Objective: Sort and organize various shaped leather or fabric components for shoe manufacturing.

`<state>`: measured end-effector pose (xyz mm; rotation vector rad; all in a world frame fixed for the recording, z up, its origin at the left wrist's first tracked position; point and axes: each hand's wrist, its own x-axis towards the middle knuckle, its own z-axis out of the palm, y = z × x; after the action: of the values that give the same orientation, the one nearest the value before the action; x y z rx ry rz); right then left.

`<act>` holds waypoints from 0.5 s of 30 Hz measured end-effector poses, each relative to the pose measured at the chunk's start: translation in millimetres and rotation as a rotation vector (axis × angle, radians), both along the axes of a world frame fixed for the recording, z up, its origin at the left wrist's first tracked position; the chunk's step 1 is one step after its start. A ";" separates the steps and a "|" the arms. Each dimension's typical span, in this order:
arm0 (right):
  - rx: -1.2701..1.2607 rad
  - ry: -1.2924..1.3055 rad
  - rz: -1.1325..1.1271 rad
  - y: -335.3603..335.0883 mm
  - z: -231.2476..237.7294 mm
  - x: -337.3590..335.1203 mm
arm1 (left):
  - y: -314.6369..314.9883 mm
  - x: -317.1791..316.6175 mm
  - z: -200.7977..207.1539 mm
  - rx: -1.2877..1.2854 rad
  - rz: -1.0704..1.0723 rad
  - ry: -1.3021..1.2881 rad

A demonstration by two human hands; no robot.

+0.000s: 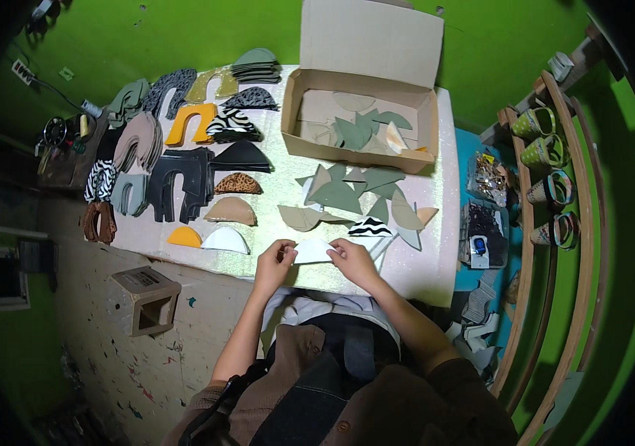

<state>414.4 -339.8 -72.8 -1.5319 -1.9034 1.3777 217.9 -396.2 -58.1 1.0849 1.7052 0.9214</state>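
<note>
Near the front edge of the table, a white half-round cut piece (313, 251) is held between my two hands. My left hand (277, 257) pinches its left end, and the right end is gripped by my right hand (352, 260). Just beyond my right hand lies a zebra-patterned half-round piece (369, 227). Loose olive-green pieces (336, 195) are scattered behind it, with a tan piece (298, 217) at their left. Left of my left hand rest another white half-round piece (226, 240) and a yellow one (184, 236).
An open cardboard box (358, 157) with loose pieces stands at the back. Stacks of arch-shaped pieces (180, 178) and half-round pieces (231, 210) fill the table's left. At right are a wooden rack (526, 260) with small shoe-like items and a clear container (488, 178).
</note>
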 end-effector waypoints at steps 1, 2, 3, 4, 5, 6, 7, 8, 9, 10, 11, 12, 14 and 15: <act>0.058 0.015 0.033 -3.1 -0.5 -6.9 | -3.3 -6.5 0.0 0.009 0.028 0.024; 0.058 0.016 0.042 -3.8 3.3 -16.0 | -6.4 -13.4 0.4 0.009 0.037 0.025; 0.058 0.003 0.084 -5.0 7.5 -25.6 | -9.8 -20.9 1.1 0.019 0.070 0.066; 0.057 -0.009 0.125 -6.0 11.0 -35.9 | -12.9 -28.9 1.5 0.028 0.103 0.107; 0.085 -0.031 0.178 -7.7 14.8 -47.3 | -16.7 -37.8 1.8 0.031 0.123 0.130; 0.084 -0.028 0.187 -8.3 18.6 -58.4 | -18.8 -47.9 1.6 0.029 0.132 0.133; 0.109 -0.056 0.222 -9.0 22.6 -69.2 | -20.7 -58.4 1.0 0.065 0.142 0.175; 0.132 -0.084 0.254 -9.9 29.1 -80.1 | -22.2 -67.4 2.7 0.099 0.148 0.217; 0.113 -0.108 0.282 -9.6 34.4 -90.9 | -23.5 -76.3 5.6 0.134 0.163 0.232; 0.110 -0.107 0.284 -11.5 33.3 -101.4 | -24.7 -86.6 6.3 0.132 0.164 0.233; 0.153 -0.080 0.284 -12.2 31.7 -111.7 | -24.8 -98.2 7.7 0.158 0.145 0.294; 0.196 -0.054 0.282 -12.6 30.6 -121.4 | -24.5 -109.0 9.0 0.185 0.123 0.355; 0.220 -0.043 0.277 -13.3 28.1 -139.3 | -22.6 -126.3 11.2 0.207 0.107 0.376; 0.245 -0.033 0.276 -13.9 26.9 -147.4 | -21.8 -134.2 12.7 0.192 0.083 0.397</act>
<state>267.0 -353.7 -46.0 -1.2188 -2.2749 1.1728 83.7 -418.0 -45.4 1.4056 2.0264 0.9848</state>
